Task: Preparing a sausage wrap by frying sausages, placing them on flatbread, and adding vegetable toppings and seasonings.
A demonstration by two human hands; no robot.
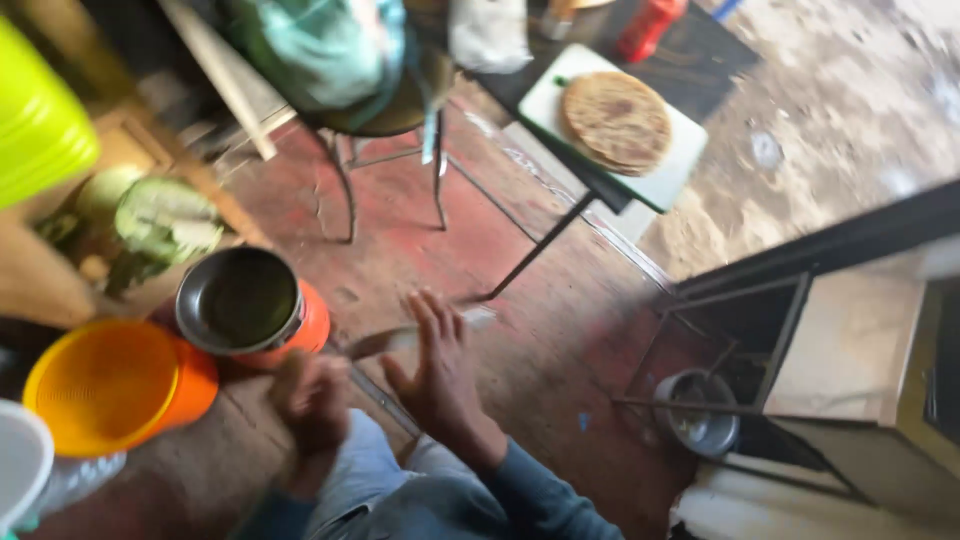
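Both hands on one long, flat, grey metal blade [415, 338] lying roughly left-right across my lap: my left hand [312, 402] fisted on its near-left handle end, my right hand [440, 370] open, fingers spread, flat against the far-right blade half.

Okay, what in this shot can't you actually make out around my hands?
- Head view: left hand is motion-blurred; its grip on the knife is unclear.
- Right hand covers the middle of the blade.
- White container is cut off by the left edge.
- Contents of the small metal bowl sit behind the stand's bars, too small to tell.
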